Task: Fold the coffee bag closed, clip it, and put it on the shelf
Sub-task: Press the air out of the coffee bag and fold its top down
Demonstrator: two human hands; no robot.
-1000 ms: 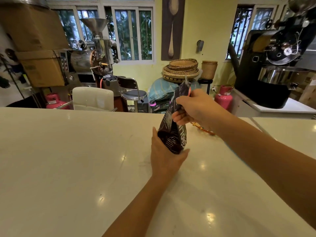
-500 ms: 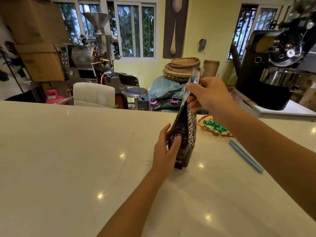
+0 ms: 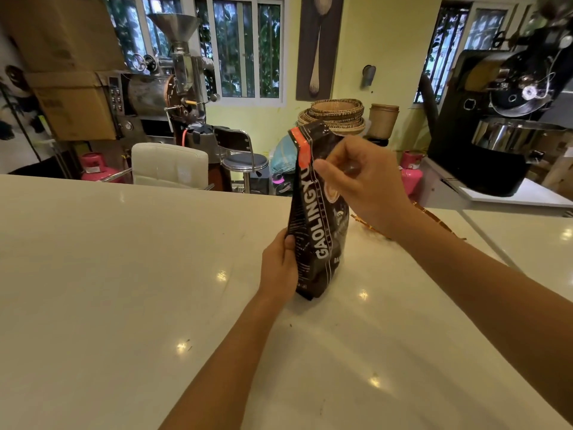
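The coffee bag is standing upright on the white bench, toward the far edge and a little right of the middle, with its base touching the surface. It is a tall dark bag with white lettering running up its narrow side and an orange band near the top. The top of the bag is sticking up, flattened and leaning slightly to the right, not folded down.

The left hand is wrapping around the lower part of the bag from the near-left side, with its thumb pressing on the narrow printed side and the other fingers hidden behind the bag. The right hand is reaching in from the right and pinching the upper part of the bag just below the orange band, with the fingers curled and pressed together against the bag's face.

Behind the right wrist, a flat orange-edged packet is lying on the bench near its far edge, mostly hidden by the arm, so I cannot tell what it is.

Beyond the far edge of the bench, a white padded chair and a metal stool are standing on the floor.
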